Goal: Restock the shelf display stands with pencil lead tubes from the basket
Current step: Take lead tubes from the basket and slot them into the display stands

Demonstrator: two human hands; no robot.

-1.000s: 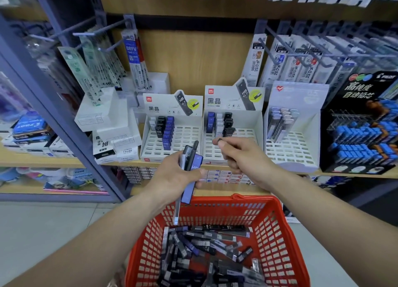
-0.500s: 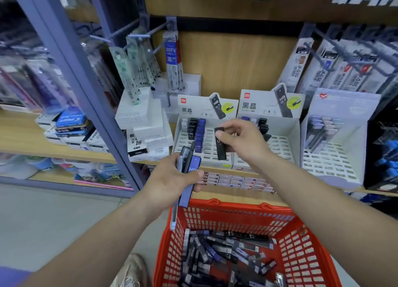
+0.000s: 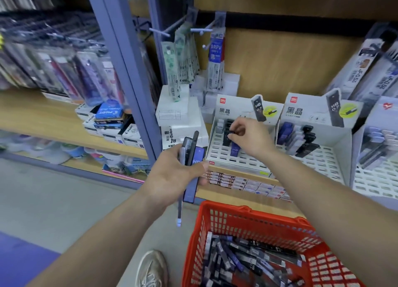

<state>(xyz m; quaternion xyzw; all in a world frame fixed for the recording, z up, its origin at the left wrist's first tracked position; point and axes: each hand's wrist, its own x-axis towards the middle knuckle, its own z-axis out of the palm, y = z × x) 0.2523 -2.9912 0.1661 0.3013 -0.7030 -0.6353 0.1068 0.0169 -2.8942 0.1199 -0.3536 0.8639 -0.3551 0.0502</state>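
My left hand [image 3: 176, 176] grips a bundle of lead tubes [image 3: 190, 155], black, blue and clear, in front of the shelf edge. My right hand [image 3: 249, 135] reaches into the left white display stand [image 3: 228, 157] and pinches a black lead tube [image 3: 228, 137] upright over its slotted tray, beside other black and blue tubes standing there. A second white stand [image 3: 323, 155] to the right holds blue, clear and black tubes. The red basket [image 3: 254, 220] sits below, with several loose lead tubes [image 3: 243, 263] inside.
White boxes [image 3: 178, 114] are stacked left of the stands. Refill packs [image 3: 215, 56] hang on pegs above. A purple-grey shelf post [image 3: 129, 75] rises at the left. A third stand [image 3: 379, 174] is at the far right. My shoe [image 3: 153, 269] shows on the floor.
My right hand carried the black tube left and down into the left stand's back rows. The view swung left. My left hand kept its bundle in place.
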